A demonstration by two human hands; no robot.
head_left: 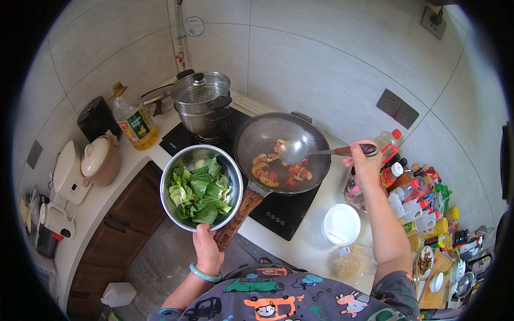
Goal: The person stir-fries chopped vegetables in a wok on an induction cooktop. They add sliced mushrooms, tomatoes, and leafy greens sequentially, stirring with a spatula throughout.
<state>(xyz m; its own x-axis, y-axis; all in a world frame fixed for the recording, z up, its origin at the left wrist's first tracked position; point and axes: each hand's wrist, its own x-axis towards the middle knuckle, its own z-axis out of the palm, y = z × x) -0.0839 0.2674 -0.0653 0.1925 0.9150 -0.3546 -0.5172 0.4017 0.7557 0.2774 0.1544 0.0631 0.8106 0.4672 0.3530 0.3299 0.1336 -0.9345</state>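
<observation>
Counter (313, 222) edges bend strongly in the head view, and room is tightest on the right, where bottles (412, 192) crowd beside the right forearm. A white bowl (341, 224) and a plastic bag (353, 262) sit between that forearm and the black cooktop (284, 216). Tiled wall (294, 53) rises behind the wok (310, 134), with a lidded steamer pot (206, 115) just beside it to the left. More room lies left of the steel bowl (182, 157), over the floor and past the curved cabinet front. The dark fisheye surround cuts off appliances at far left and items at far right.

The left hand (208, 249) grips the steel bowl, thumb at its near rim; the other fingers are hidden beneath, so contact with the wok's wooden handle (241, 216) cannot be told. Leafy greens (202, 184) fill the bowl, directly ahead of that hand. The right hand (365, 163) is closed around the ladle (293, 152) near its handle end. The ladle's head partly hides the food pieces (265, 170); whether it touches them is unclear.
</observation>
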